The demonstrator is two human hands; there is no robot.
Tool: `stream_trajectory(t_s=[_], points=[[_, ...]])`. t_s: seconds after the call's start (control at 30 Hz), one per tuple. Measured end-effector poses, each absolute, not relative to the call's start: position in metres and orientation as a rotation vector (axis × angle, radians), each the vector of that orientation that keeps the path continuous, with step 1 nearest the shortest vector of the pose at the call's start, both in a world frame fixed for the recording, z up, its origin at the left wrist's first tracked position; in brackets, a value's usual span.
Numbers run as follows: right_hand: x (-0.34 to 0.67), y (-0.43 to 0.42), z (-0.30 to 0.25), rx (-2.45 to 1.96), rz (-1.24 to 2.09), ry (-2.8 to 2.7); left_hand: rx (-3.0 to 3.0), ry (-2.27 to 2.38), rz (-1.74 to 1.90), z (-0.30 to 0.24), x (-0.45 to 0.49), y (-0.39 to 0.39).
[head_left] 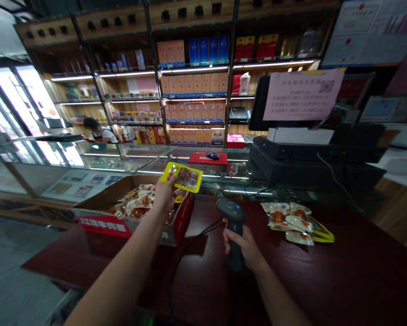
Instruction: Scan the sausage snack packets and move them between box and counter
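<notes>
My left hand (165, 192) grips a yellow-edged snack packet (186, 176) by its left end, holding it up over the right rear part of an open cardboard box (101, 221). Sealed food packets (135, 203) fill that box. Wrapped around the handle of a dark barcode scanner (235, 215) is my right hand (239, 242); the scanner stands upright above the table, with its cable trailing to the left. Several clear packets of brown food (288, 219) lie in a pile to the right, and a yellow-edged packet (322, 233) shows partly beneath them.
A dark red table (210, 290) bears the box and pile. Behind it are a glass counter (149, 160), a mouse (212, 155) on a red mat (196, 157), and a dark machine (274, 165) below a monitor. A person (103, 133) is at the far left, before stocked shelves.
</notes>
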State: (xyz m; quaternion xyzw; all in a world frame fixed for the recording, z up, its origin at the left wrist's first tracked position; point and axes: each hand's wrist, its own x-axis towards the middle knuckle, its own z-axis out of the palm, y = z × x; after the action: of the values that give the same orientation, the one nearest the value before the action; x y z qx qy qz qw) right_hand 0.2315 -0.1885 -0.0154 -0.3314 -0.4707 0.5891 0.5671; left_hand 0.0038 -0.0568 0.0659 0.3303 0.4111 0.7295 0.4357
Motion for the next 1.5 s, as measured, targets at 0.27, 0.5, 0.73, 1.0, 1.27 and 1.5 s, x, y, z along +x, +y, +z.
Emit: stream_trajectory(t_s=[0.27,0.5,0.73,1.0,1.27,1.5], points=[[0.231,-0.187,-0.019,-0.814,1.327,-1.12,0.752,0.805,1.881,-0.014,0.085,-0.08],[0.23,-0.181,-0.026,-0.941,1.303,-1.113,0.83,0.768,1.928,-0.038,0.081,-0.067],[0.23,-0.178,-0.032,-0.956,1.306,-1.127,0.739,0.694,1.903,-0.036,0.085,-0.07],[0.229,-0.18,-0.029,-0.925,1.337,-1.105,0.714,0.74,1.897,-0.036,0.085,-0.072],[0.231,-0.184,-0.012,-0.961,1.338,-0.983,0.672,0.815,1.819,-0.033,0.091,-0.069],[0.274,-0.208,0.008,-1.034,1.228,-0.936,0.721,0.874,1.465,-0.036,0.142,-0.063]])
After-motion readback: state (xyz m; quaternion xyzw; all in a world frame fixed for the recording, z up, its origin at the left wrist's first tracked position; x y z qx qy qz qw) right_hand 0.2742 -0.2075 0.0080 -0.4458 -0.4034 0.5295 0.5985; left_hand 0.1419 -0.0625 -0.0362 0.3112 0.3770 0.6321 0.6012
